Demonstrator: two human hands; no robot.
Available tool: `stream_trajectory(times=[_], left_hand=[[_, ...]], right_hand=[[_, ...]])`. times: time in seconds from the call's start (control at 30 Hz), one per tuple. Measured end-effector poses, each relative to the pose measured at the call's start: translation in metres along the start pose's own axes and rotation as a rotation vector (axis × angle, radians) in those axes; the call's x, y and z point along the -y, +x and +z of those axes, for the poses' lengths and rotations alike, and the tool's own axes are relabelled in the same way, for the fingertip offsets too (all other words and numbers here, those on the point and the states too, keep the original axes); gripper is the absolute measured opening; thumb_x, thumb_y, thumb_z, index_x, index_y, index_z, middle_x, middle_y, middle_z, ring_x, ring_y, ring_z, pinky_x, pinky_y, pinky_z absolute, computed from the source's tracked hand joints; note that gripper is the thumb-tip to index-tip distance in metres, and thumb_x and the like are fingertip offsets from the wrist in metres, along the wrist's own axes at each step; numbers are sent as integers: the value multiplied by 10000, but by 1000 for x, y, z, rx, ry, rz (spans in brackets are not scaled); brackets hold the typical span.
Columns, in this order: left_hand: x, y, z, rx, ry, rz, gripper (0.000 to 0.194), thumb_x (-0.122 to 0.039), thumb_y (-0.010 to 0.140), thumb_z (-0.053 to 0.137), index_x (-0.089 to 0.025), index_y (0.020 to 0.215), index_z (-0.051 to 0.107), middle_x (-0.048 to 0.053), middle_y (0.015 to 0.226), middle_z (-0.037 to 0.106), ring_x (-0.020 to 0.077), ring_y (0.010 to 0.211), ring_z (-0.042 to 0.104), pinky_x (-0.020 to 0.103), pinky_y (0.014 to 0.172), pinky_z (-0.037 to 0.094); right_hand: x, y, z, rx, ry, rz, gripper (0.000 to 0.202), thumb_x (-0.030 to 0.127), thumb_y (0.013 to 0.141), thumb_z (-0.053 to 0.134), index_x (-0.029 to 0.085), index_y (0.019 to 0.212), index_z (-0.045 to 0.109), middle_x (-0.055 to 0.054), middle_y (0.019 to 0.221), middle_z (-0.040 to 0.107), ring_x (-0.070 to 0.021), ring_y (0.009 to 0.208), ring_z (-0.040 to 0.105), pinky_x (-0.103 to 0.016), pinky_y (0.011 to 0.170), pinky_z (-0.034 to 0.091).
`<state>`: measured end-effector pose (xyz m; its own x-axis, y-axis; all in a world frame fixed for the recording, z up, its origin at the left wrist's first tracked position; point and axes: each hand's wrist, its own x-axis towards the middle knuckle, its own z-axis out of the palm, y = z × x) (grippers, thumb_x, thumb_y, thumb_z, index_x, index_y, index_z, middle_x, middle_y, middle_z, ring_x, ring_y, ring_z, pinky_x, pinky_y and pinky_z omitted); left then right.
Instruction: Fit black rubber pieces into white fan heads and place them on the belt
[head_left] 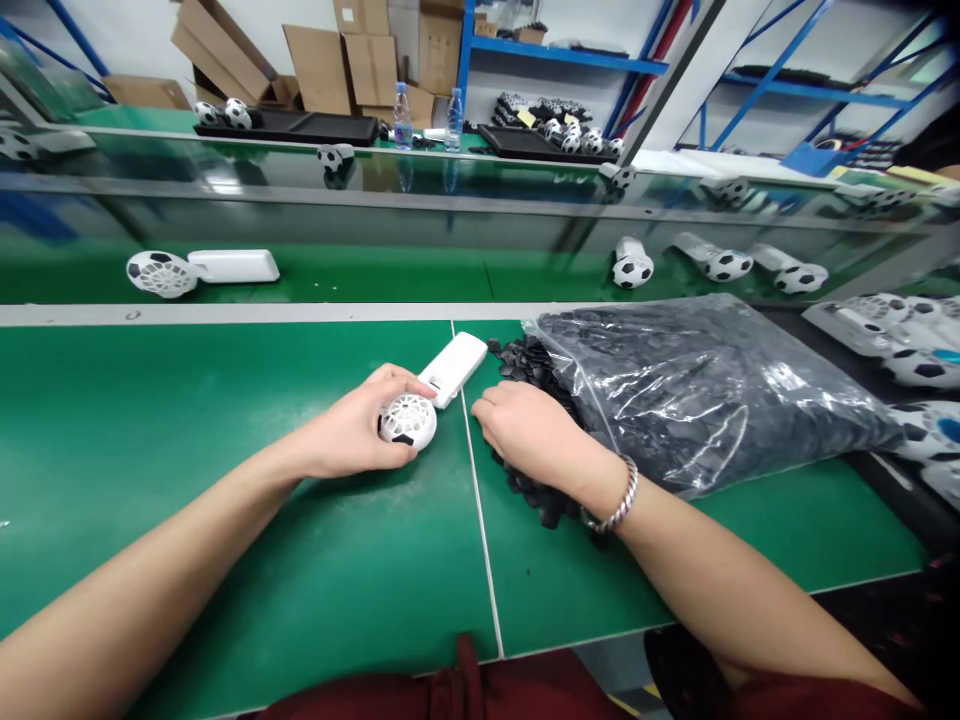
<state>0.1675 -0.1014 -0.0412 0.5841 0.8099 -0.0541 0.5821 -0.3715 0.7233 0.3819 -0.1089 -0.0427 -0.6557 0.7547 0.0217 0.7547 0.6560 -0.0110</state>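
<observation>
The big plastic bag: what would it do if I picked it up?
The bag would probably sag, as its film is wrinkled. It may feel heavy, looking so full, and might spill: black pieces lie loose beside it.

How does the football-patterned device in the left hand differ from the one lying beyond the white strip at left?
The held device shows few black patches; the lying device shows several. The left hand grips the held device; nothing grips the lying device. The held device's handle slants away; the lying device's runs sideways. Both have openwork heads.
</observation>
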Motion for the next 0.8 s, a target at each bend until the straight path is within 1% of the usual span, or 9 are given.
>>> stream_trajectory(times=[0.07, 0.13, 0.2, 0.27, 0.4, 0.47, 0.53, 0.7, 0.8], left_hand=[[0, 0, 0, -16, 20, -26, 516, -314, 624, 660, -255, 1109, 490, 38, 1074, 404, 247, 1058, 438, 408, 948, 365], [-1, 1, 1, -67, 58, -84, 584, -403, 586, 699, -237, 1108, 494, 42, 1020, 419, 257, 1020, 450, 419, 907, 387], [-1, 1, 1, -95, 85, -109, 613, -439, 569, 709, -215, 1097, 495, 42, 985, 444, 255, 975, 469, 408, 863, 406], [-1, 1, 0, -86, 93, -89, 582, -408, 586, 699, -204, 1091, 493, 42, 996, 463, 246, 958, 482, 383, 840, 412], [0, -1, 0, -39, 76, -27, 479, -292, 641, 631, -222, 1092, 487, 34, 1029, 466, 224, 960, 491, 345, 827, 418], [0, -1, 1, -29, 56, -12, 459, -250, 655, 594, -228, 1099, 478, 34, 1041, 458, 218, 967, 491, 338, 829, 422], [-1, -1, 4, -33, 40, -10, 457, -242, 656, 586, -225, 1099, 475, 36, 1044, 453, 218, 973, 489, 343, 840, 421], [-4, 1, 9, -94, 26, -9, 426, -311, 658, 620, -203, 1053, 502, 38, 992, 457, 232, 974, 477, 370, 861, 407], [-5, 0, 13, -143, 18, -4, 381, -263, 665, 594, -200, 1030, 507, 34, 968, 458, 220, 950, 485, 364, 854, 410]], right_hand=[[-3, 1, -2, -38, 157, 29, 135, 86, 808, 488, 128, 779, 614, -81, 766, 631, -181, 731, 561, -299, 662, 404], [-4, 2, -5, -89, 400, 21, 107, 120, 820, 510, 159, 827, 609, -34, 801, 646, -144, 737, 574, -261, 671, 421], [-4, 4, -5, -158, 600, -39, 68, 149, 815, 543, 169, 825, 608, -9, 814, 650, -117, 745, 577, -234, 692, 434], [-1, 6, -2, -226, 690, -111, 50, 163, 807, 563, 168, 806, 613, -12, 815, 648, -117, 773, 572, -241, 729, 441], [3, 13, 8, -322, 708, -209, 69, 164, 806, 563, 183, 821, 627, -23, 818, 652, -134, 797, 568, -287, 764, 445], [3, 15, 11, -349, 696, -254, 75, 156, 807, 560, 187, 822, 627, -24, 808, 656, -136, 790, 567, -299, 765, 440], [4, 17, 13, -354, 680, -283, 71, 157, 807, 560, 187, 819, 623, -26, 807, 657, -137, 786, 562, -305, 762, 431], [7, 20, 14, -338, 632, -245, 43, 203, 797, 583, 184, 775, 614, -27, 784, 645, -147, 765, 537, -307, 738, 396], [8, 21, 13, -317, 620, -204, 69, 237, 792, 594, 179, 757, 609, -19, 758, 633, -149, 755, 524, -307, 734, 374]])
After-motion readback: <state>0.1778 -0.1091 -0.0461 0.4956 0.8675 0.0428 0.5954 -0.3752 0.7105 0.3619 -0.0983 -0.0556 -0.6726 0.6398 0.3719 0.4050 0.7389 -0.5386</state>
